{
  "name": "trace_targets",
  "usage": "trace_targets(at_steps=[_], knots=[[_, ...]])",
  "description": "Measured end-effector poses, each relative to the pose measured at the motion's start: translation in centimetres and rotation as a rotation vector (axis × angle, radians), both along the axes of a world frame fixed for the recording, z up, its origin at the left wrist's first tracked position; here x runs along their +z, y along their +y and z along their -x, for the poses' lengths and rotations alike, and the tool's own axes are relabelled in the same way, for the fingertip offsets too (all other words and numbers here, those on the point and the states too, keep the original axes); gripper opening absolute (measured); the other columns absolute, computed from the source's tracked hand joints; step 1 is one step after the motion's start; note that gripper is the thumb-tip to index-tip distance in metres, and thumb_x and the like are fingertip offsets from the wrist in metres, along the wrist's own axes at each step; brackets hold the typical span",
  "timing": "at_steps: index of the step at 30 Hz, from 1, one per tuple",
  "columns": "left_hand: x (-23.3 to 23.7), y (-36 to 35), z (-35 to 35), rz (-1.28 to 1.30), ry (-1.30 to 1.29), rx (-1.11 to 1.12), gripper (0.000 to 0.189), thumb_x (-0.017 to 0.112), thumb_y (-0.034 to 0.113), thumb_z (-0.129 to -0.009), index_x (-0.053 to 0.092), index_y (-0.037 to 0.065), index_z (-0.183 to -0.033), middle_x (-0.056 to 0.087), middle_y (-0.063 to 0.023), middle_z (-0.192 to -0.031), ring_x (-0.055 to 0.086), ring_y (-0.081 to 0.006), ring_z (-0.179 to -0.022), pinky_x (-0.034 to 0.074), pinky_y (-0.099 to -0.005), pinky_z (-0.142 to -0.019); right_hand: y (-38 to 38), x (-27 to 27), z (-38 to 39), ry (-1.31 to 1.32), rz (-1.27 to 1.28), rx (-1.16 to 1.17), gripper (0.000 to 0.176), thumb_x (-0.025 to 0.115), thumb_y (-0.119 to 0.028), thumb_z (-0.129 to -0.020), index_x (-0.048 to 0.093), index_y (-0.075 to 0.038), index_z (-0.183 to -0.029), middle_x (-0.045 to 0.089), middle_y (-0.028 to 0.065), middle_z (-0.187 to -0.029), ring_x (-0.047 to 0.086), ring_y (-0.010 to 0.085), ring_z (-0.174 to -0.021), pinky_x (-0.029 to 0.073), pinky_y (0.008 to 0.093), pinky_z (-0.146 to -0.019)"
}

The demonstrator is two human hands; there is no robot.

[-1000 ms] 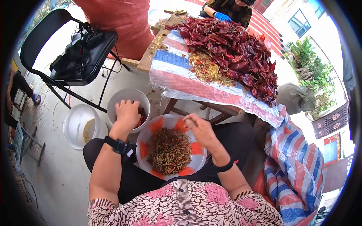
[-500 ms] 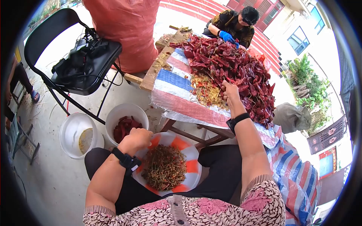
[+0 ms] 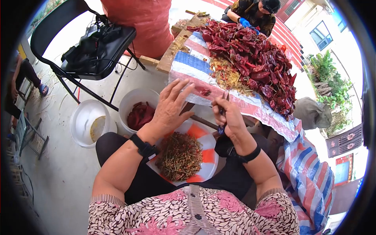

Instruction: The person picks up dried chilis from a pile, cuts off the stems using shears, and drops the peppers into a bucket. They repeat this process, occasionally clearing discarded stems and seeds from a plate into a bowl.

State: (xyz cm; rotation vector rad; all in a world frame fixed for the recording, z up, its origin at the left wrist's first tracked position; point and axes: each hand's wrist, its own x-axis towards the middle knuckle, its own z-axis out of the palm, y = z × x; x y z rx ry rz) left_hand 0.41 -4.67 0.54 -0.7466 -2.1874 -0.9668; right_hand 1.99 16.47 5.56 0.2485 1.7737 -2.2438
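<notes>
My left hand (image 3: 168, 107) is open, fingers spread, above the near edge of the striped sheet (image 3: 188, 60) and beside a white bucket (image 3: 126, 107) with dark red peppers (image 3: 141, 116) inside. My right hand (image 3: 231, 119) is closed on small scissors (image 3: 223, 111), whose dark tips point up. A small dark red piece (image 3: 205, 92) shows between the hands, over the sheet; whether it touches the sheet is unclear. Dried red peppers (image 3: 254, 62) are heaped on the table. Below my hands, an orange-and-white basin (image 3: 209, 156) holds cut stems (image 3: 179, 156).
A second white bucket (image 3: 80, 125) stands at the left, near a black folding chair (image 3: 111, 53) holding dark gear. A large red sack (image 3: 143, 27) stands behind. Across the table is a person with blue gloves (image 3: 246, 23). Another person's leg (image 3: 32, 74) shows at far left.
My right hand has drawn back from the pepper heap toward me, and scissors now show in it. My left hand has moved from the bucket up toward the sheet and opened. The view has shifted.
</notes>
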Motion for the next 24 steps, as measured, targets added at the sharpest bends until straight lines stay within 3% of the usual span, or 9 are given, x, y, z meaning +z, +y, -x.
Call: trace_targets(at_steps=[4, 5, 10, 11, 14, 15, 18, 20, 24], knots=[[-1.1, 0.0, -0.2, 0.059, -0.05, -0.179, 0.061, 0.072, 0.009, -0.074, 0.048, 0.009, -0.13, 0.054, -0.01, -0.127, 0.043, -0.0301, -0.125, 0.036, -0.0419, -0.103, -2.5, -0.7, -3.6, -0.081, 0.067, 0.186, 0.018, 0.049, -0.022, -0.095, 0.055, -0.006, -0.09, 0.055, -0.0004, -0.066, 0.036, 0.0037, -0.041, 0.026, 0.0202, -0.037], [-2.1, -0.2, 0.3, 0.055, -0.058, -0.269, 0.048, 0.067, 0.01, -0.079, 0.051, 0.007, -0.124, 0.061, -0.0139, -0.108, 0.056, -0.0319, -0.107, 0.043, -0.0413, -0.093, -2.7, -0.5, -3.9, -0.076, 0.08, 0.17, 0.017, 0.051, -0.022, -0.095, 0.055, -0.006, -0.09, 0.054, -0.0011, -0.066, 0.036, 0.0033, -0.041, 0.026, 0.02, -0.038], [-3.2, -0.2, -0.3, -0.139, -0.581, -0.515, 0.028, 0.058, 0.011, -0.09, 0.052, 0.005, -0.116, 0.061, -0.0159, -0.085, 0.06, -0.0286, -0.075, 0.047, -0.037, -0.067, -3.7, -0.6, -4.8, 0.233, -0.012, 0.017, 0.015, 0.062, -0.017, -0.092, 0.057, -0.004, -0.096, 0.053, -0.0023, -0.074, 0.038, 0.001, -0.048, 0.029, 0.017, -0.043], [-3.1, -0.2, -0.6, -0.178, -0.666, -0.562, 0.025, 0.056, 0.011, -0.091, 0.052, 0.004, -0.115, 0.06, -0.0162, -0.082, 0.059, -0.0278, -0.07, 0.047, -0.0363, -0.063, -4.3, -0.6, -5.0, 0.314, -0.089, -0.007, 0.018, 0.065, -0.013, -0.09, 0.06, -0.003, -0.104, 0.053, -0.0019, -0.086, 0.045, 0.0024, -0.06, 0.035, 0.0166, -0.052], [-2.0, -0.3, -1.6, -0.213, -0.77, -0.605, 0.022, 0.051, 0.01, -0.097, 0.051, 0.004, -0.118, 0.053, -0.0025, -0.079, 0.049, -0.0093, -0.072, 0.044, -0.026, -0.067, -5.1, -3.2, -4.2, 0.505, -0.305, -0.016, 0.015, 0.065, -0.009, -0.089, 0.064, -0.003, -0.103, 0.053, 0.001, -0.094, 0.052, 0.0083, -0.077, 0.043, 0.0216, -0.063], [-2.2, -0.4, -1.7, -0.284, -0.838, -0.645, 0.022, 0.05, 0.011, -0.098, 0.05, 0.004, -0.119, 0.052, -0.001, -0.081, 0.048, -0.0091, -0.073, 0.044, -0.0256, -0.067, -5.7, -3.8, -3.7, 0.624, -0.378, -0.034, 0.014, 0.065, -0.007, -0.088, 0.066, -0.003, -0.102, 0.054, 0.0028, -0.096, 0.055, 0.0117, -0.084, 0.046, 0.0247, -0.068], [-2.9, -0.6, -1.8, -0.486, -0.973, -0.731, 0.024, 0.049, 0.014, -0.099, 0.049, 0.005, -0.121, 0.05, 0.0022, -0.084, 0.044, -0.0082, -0.073, 0.042, -0.024, -0.066, -6.7, -3.6, -3.9, 0.981, -0.75, -0.128, 0.016, 0.066, -0.005, -0.086, 0.067, -0.005, -0.102, 0.056, 0.0057, -0.097, 0.057, 0.0148, -0.088, 0.048, 0.028, -0.071], [-3.1, -0.4, -1.8, -0.592, -0.963, -0.754, 0.025, 0.049, 0.017, -0.1, 0.048, 0.005, -0.122, 0.048, 0.0031, -0.085, 0.042, -0.0074, -0.072, 0.04, -0.0227, -0.065, -7.1, -3.5, -3.2, 1.023, -0.773, -0.128, 0.014, 0.066, -0.003, -0.084, 0.065, -0.004, -0.098, 0.058, 0.0081, -0.093, 0.06, 0.0206, -0.083, 0.048, 0.0292, -0.069], [-2.7, -1.7, -1.5, -0.649, -1.329, -1.002, 0.019, 0.048, 0.026, -0.1, 0.053, 0.008, -0.101, 0.042, 0.0058, -0.069, 0.037, -0.0048, -0.059, 0.031, -0.0214, -0.051, -6.4, -1.8, -2.2, 1.087, -0.952, 0.106, 0.01, 0.065, -0.005, -0.082, 0.061, -0.006, -0.091, 0.057, 0.0113, -0.086, 0.06, 0.0282, -0.076, 0.048, 0.0305, -0.066]])
